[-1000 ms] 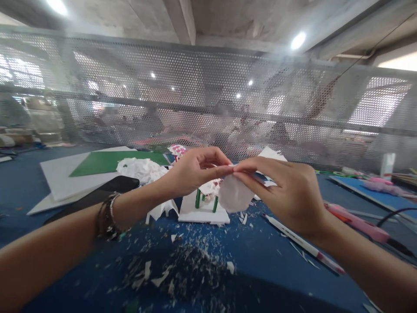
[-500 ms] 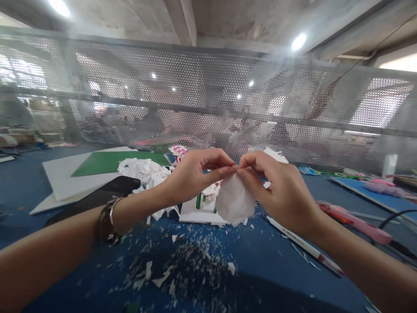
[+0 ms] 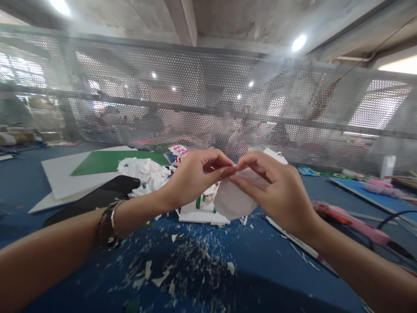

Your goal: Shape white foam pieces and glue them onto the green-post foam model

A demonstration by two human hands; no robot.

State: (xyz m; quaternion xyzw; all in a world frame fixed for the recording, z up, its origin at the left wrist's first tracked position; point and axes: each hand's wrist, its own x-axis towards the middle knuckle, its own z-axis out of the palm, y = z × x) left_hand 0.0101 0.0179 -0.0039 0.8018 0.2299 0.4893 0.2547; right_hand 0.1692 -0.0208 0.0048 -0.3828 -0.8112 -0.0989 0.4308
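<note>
A thin white piece of paper (image 3: 233, 201), roundish at its lower edge, hangs between my two hands above the table. My left hand (image 3: 192, 180) pinches its top edge between thumb and fingertips. At the same edge my right hand (image 3: 282, 191) grips the paper, its thumb lying across the front and the fingers behind. The two sets of fingertips almost meet. Behind the paper stands a small white board (image 3: 189, 215) with green posts (image 3: 198, 201) on it, partly hidden by the paper and my left hand.
White scraps (image 3: 163, 278) litter the blue table. Crumpled white paper (image 3: 143, 170), a black phone-like slab (image 3: 107, 193) and white and green sheets (image 3: 107, 161) lie left. At right are a white pen (image 3: 299, 243), a pink glue gun (image 3: 358, 226) and a blue board (image 3: 361, 191). Perforated mesh (image 3: 208, 100) stands behind.
My right thumb has slid left and down across the paper. The paper now looks spread wider toward the right, with its lower edge slightly higher. My left hand has hardly moved.
</note>
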